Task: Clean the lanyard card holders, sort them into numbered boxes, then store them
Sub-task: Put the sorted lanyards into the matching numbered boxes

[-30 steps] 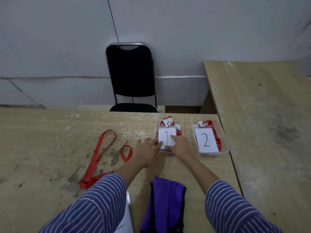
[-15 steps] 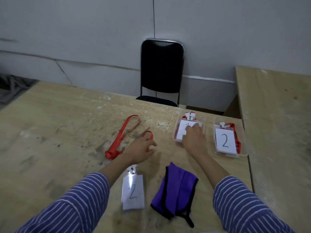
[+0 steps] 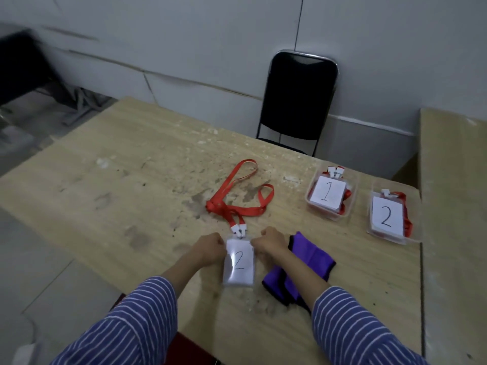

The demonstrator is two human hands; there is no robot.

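A clear card holder marked 2 (image 3: 238, 264) lies near the table's front edge, its red lanyard (image 3: 237, 198) trailing away across the wood. My left hand (image 3: 212, 247) pinches the holder's upper left corner and my right hand (image 3: 270, 242) pinches its upper right corner. At the right stand two clear boxes: box 1 (image 3: 351, 204) with a card marked 1 and red lanyards inside, and box 2 (image 3: 370, 230) with a card marked 2.
A folded purple cloth (image 3: 305, 267) lies just right of the holder, under my right forearm. A black chair (image 3: 299, 98) stands behind the table (image 3: 118, 180). A second wooden table (image 3: 453, 206) adjoins on the right.
Both hands have left box 1 and come back to the front edge, where they now pinch the holder marked 2. The camera has swung left and down.
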